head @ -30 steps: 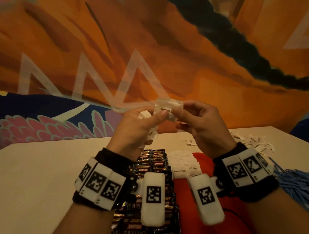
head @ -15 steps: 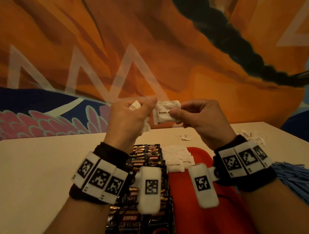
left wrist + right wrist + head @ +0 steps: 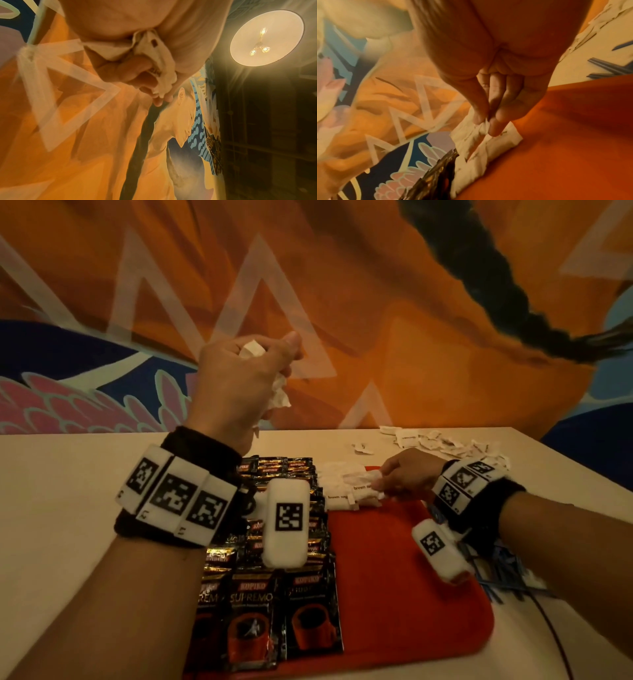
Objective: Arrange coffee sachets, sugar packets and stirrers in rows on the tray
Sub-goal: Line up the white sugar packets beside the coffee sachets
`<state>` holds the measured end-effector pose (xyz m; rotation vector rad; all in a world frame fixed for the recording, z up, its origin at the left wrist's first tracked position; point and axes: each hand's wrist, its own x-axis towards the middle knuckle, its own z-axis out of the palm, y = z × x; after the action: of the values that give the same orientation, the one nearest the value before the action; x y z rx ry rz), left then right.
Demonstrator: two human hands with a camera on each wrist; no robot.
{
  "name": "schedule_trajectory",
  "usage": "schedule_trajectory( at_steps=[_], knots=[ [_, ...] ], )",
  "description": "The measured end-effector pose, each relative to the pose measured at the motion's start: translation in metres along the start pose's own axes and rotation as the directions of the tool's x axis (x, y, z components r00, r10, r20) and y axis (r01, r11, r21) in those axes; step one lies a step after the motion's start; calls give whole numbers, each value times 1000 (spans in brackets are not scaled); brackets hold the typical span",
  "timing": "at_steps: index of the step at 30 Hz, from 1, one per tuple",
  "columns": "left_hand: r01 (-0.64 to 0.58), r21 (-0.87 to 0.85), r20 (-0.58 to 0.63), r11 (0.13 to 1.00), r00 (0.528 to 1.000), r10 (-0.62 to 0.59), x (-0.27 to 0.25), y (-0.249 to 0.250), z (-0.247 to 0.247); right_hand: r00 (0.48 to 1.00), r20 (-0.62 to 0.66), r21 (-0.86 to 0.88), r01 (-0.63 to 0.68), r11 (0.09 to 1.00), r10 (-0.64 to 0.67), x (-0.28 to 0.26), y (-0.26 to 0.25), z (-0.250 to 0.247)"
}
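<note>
A red tray (image 3: 404, 577) lies on the table, with black coffee sachets (image 3: 274, 604) in overlapping rows along its left side. White sugar packets (image 3: 342, 494) form a row at the tray's far end. My right hand (image 3: 380, 482) is low over that row and pinches one sugar packet (image 3: 483, 127) between thumb and fingers, down on the other packets. My left hand (image 3: 260, 364) is raised above the table and grips a bunch of white sugar packets (image 3: 154, 54) in its curled fingers.
Loose sugar packets (image 3: 445, 443) lie scattered on the beige table (image 3: 68, 474) at the far right. Blue stirrers (image 3: 507, 573) lie in a heap right of the tray, partly under my right forearm. A painted wall rises behind the table.
My right hand took a sugar packet from the left hand's bunch and carried it down to the packet row on the tray. The left hand stayed raised.
</note>
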<state>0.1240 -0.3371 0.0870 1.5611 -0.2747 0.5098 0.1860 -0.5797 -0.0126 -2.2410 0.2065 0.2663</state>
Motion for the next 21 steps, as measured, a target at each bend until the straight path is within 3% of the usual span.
schedule_trajectory(
  at_steps=[7, 10, 13, 16, 18, 21],
  knots=[
    [-1, -49, 3, 999, 1000, 1, 1, 1, -3, 999, -37, -261, -46, 964, 37, 7, -4, 7],
    [2, -45, 1, 999, 1000, -2, 0, 0, -2, 997, -69, -446, -47, 894, 18, 7, -5, 13],
    [-4, -40, 2, 999, 1000, 4, 0, 1, -2, 987, -137, -517, -2, 856, -80, 4, -8, 12],
    [-5, -37, 0, 999, 1000, 6, 1, 0, -3, 932, -178, -498, 190, 846, -314, 3, -12, 8],
    [0, -43, 0, 999, 1000, 0, 1, -2, -3, 920, -98, -516, 280, 809, -380, 1, -15, 11],
    [18, -40, -2, 999, 1000, -18, 1, -3, -2, 949, 76, -606, 289, 741, -307, 1, -15, 21]
  ],
)
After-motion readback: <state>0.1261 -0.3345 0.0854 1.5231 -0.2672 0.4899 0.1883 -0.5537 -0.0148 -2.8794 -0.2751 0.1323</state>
